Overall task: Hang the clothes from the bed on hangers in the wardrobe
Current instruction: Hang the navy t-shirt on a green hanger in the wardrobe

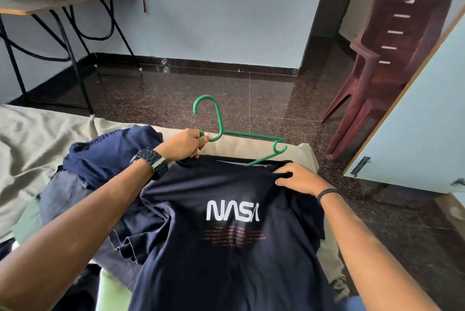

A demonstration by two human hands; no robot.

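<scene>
The NASA T-shirt (234, 235) is lying on the bed (37, 139), its right shoulder being pinched by the right hand (294, 179). The green hanger (241, 134) is being gripped by curled left hand (186, 144) fingers, one arm being fed into the collar. The neckline is probably being strained; the hanger could snag or slip out.

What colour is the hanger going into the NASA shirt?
Green. The hanger shows clearly in the head view, above the dark navy shirt.
</scene>
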